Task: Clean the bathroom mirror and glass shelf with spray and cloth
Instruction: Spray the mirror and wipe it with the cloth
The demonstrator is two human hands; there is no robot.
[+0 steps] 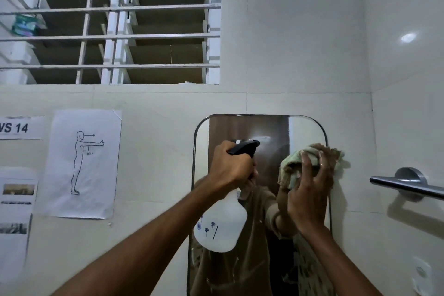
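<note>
The mirror (262, 132), a tall rounded-corner glass in a thin dark frame on the pale tiled wall (300, 43), is the thing being worked on, and the spraying step looks to be in hand: a faint mist hangs on the glass near its top. In front of the mirror's middle, the left hand (231, 166) has its fingers curled tight round the black trigger head of the spray bottle (219, 226), whose translucent white body hangs below the fist. Against the mirror's upper right edge, the right hand (308, 190) bunches a pale green cloth (295, 163) in bent fingers, the cloth seemingly touching the glass. Next, I'd judge, the cloth must sweep across the wetted patch. The glass shows smears lower down. Right of the mirror a metal rail (406, 185) juts out; left of it hangs a paper diagram (84, 163). No glass shelf is in sight.
</note>
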